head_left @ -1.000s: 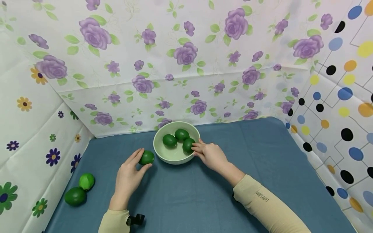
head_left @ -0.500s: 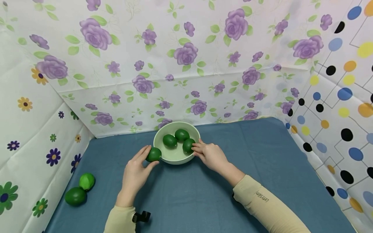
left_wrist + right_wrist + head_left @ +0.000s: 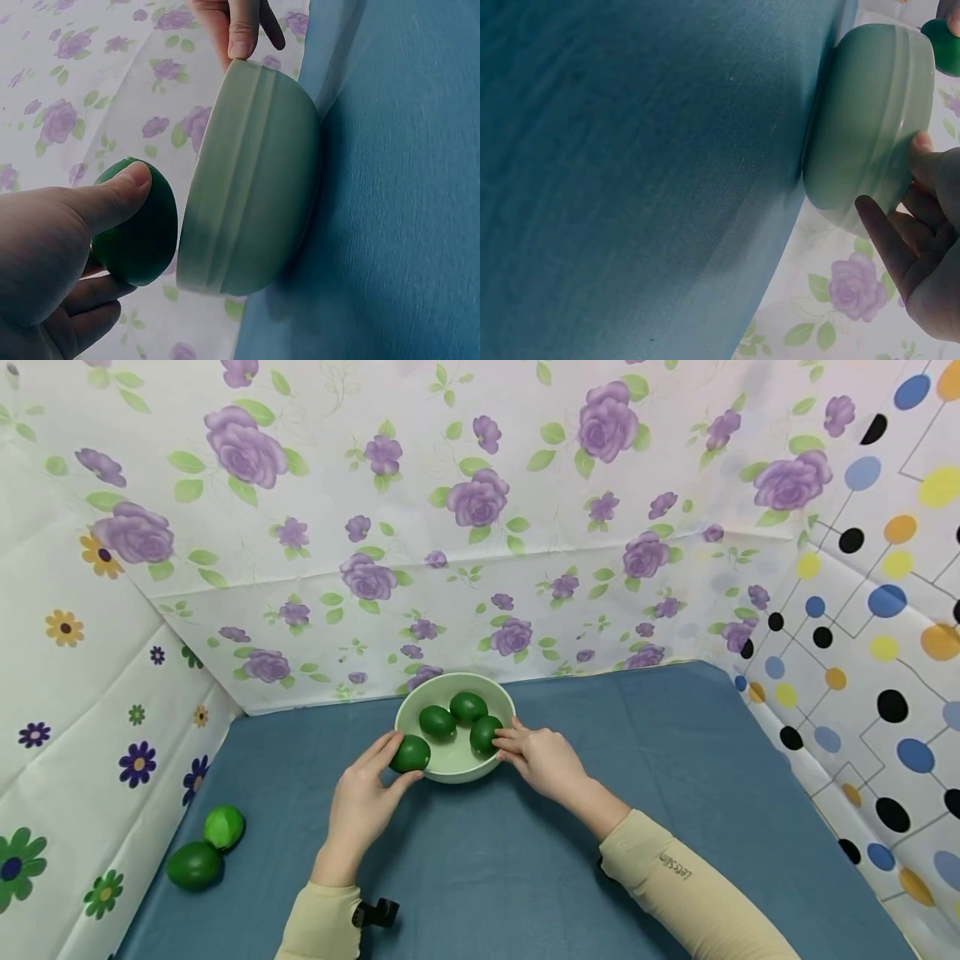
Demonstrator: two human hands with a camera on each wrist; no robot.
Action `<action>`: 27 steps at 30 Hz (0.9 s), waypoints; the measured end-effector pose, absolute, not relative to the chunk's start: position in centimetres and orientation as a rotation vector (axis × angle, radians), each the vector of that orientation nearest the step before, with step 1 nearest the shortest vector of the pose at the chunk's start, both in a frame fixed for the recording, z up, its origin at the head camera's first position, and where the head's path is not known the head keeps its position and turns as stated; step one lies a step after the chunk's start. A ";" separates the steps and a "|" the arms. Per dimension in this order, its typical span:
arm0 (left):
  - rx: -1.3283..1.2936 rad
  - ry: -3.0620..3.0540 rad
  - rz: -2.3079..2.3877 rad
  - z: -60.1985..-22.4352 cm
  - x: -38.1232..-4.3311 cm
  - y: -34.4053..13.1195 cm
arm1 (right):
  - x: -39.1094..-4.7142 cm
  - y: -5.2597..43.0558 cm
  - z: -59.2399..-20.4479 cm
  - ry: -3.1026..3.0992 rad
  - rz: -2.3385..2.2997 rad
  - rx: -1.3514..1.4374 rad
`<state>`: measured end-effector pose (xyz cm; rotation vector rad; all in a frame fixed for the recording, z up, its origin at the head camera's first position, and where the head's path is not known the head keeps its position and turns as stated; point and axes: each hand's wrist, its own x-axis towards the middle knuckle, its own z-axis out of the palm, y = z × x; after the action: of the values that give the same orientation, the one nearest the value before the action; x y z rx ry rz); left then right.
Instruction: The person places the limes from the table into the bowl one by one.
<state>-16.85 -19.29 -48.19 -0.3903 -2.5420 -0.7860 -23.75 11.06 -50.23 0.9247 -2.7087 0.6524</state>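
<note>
In the head view my left hand (image 3: 365,802) holds a dark green oval fruit (image 3: 410,754) between thumb and fingers, over the left front rim of a pale green bowl (image 3: 452,768). From the left wrist, this fruit (image 3: 139,232) is smooth and egg-shaped, beside the bowl's rim. My right hand (image 3: 542,760) grips the bowl's right rim, its thumb (image 3: 924,154) against the outer wall in the right wrist view. Inside the bowl lie three similar fruits, one left (image 3: 437,722), one at the back (image 3: 468,707) and one right (image 3: 484,736), partly behind the right fingers.
A large dark green fruit (image 3: 194,866) and a brighter green round one (image 3: 223,827) lie close together at the table's left. The blue cloth (image 3: 480,877) covers the table. Behind the bowl rises a floral curtain (image 3: 480,602), with patterned sheets at both sides.
My left hand has moved right with the dark green oval fruit, from beside the bowl to over its left front rim. The right hand and bowl have stayed in place.
</note>
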 end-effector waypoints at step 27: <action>-0.402 -2.596 -0.837 -48.1 -17.6 -17.1 | -23.7 11.0 -50.3 -2.705 0.686 0.919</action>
<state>-17.65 -17.06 -48.14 -0.4016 -2.5957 -0.8366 -23.75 11.03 -50.27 0.9193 -2.7051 0.6858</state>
